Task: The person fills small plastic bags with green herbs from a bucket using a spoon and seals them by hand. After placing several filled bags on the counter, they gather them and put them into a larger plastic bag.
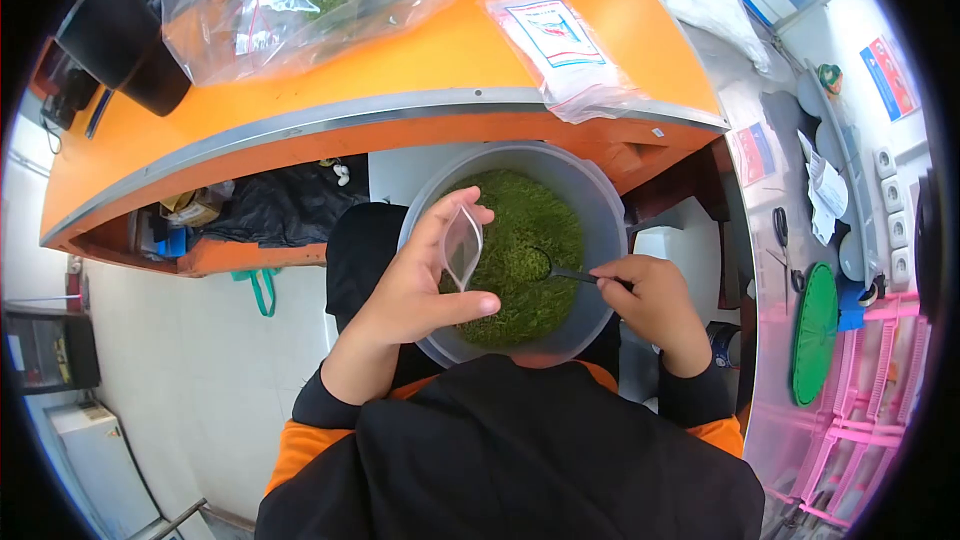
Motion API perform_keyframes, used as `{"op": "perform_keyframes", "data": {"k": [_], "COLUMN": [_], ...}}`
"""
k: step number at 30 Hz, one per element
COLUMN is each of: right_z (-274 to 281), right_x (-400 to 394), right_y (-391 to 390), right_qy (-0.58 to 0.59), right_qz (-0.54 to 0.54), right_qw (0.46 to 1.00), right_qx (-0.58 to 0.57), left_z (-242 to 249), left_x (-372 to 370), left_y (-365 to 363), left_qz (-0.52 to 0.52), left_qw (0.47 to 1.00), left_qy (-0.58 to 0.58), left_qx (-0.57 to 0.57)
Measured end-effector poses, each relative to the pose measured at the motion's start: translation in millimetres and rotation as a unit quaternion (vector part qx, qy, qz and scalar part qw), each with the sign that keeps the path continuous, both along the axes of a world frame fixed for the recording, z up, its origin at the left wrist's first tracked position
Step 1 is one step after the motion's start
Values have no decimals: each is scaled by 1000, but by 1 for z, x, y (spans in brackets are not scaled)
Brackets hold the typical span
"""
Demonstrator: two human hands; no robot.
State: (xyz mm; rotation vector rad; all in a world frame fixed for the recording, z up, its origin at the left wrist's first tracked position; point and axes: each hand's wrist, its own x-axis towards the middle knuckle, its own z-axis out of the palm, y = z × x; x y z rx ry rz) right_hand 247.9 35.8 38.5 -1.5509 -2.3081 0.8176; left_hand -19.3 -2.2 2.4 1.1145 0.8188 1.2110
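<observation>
My left hand (415, 285) holds a small clear zip bag (462, 245), its mouth spread wide, over the left side of a large translucent tub (612, 315). Green, dried, chopped leaf material (520, 210) fills much of the tub. My right hand (650, 300) grips the handle of a black spoon (575, 274) at the tub's right side. The spoon's bowl lies in the green material and carries some of it. The tub sits between my legs, below the table edge.
An orange table (400, 60) curves ahead, bearing a large clear bag (330, 30) with green material, packs of printed zip bags (560, 45) and a black container (125, 40). Scissors (781, 230), a green round lid (815, 335) and pink racks (860, 420) are at right.
</observation>
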Motion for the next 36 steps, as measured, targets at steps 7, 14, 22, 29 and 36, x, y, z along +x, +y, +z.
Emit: {"op": "perform_keyframes", "data": {"k": [7,14,22,29,36], "right_z": [24,28,12,-8,-16], "right_x": [7,-10,-25,-49,-49], "right_y": [-1,-3,4,-1,-4], "right_qy": [99,52,71,157,165], "right_qz": [-67,-9,22,118,132], "right_qw": [989,960,955,952,965], "right_qx": [89,275,286,235,156], "left_z": [-14,-13,-8,-16,9], "left_x": [21,30,37,44,18], "left_y": [10,12,6,3,15], "left_qz": [28,33,117,177,-29], "left_qw": [947,950,902,849,944], "left_qy": [315,307,404,445,320], "left_qx": [65,38,100,226,70]}}
